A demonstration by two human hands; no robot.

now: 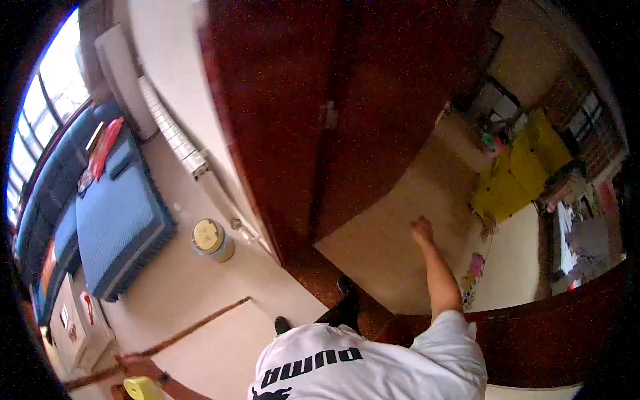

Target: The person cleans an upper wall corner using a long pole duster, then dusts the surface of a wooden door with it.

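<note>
Head view: left hand near yellow object, lower left, best moved gently; right hand, right of centre; both grips unclear.

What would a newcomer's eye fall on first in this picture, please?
Probably the tall dark red doors filling the upper middle. Next come the bright yellow sheet at the right and the blue sofa beside the window at the left. The white shirt at the bottom, its lettering upside down, also stands out.

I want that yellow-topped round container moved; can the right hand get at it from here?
Probably not: the right hand is stretched out away from the yellow-topped container, which stands on the floor.
</note>
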